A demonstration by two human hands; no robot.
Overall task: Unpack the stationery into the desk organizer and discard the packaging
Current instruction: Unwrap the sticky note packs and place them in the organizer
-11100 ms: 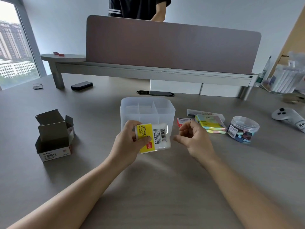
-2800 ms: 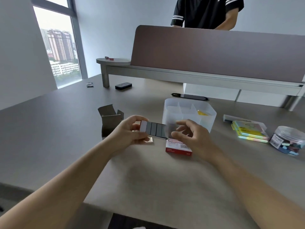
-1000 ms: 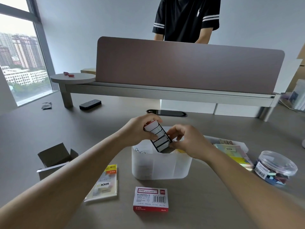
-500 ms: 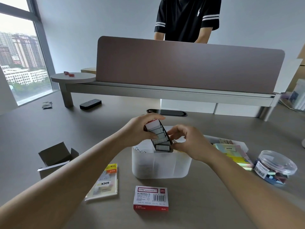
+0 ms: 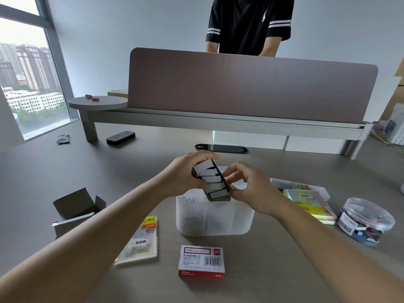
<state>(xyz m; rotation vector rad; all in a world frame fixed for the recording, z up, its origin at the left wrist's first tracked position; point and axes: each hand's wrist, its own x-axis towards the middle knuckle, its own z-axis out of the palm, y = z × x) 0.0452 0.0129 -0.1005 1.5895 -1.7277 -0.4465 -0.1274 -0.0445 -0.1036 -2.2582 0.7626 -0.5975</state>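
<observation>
I see my left hand point(image 5: 185, 174) gripping the upper end of a tilted tray of staple strips point(image 5: 211, 182), while my right hand point(image 5: 251, 189) pinches its lower end just above the translucent desk organizer point(image 5: 215, 217) on the desk point(image 5: 273, 270). The red-and-white staple box point(image 5: 201, 260) lies in front of the organizer, a sticky-tab pack point(image 5: 140, 241) to its left, an open cardboard box point(image 5: 75, 212) farther left, and sticky notes point(image 5: 310, 204) and a clear jar of clips point(image 5: 366, 221) to the right.

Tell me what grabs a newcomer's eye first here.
Both hands, left hand and right hand, hold a tilted tray of staples over the clear organizer at the centre. A red-and-white box lies in front of it.
</observation>
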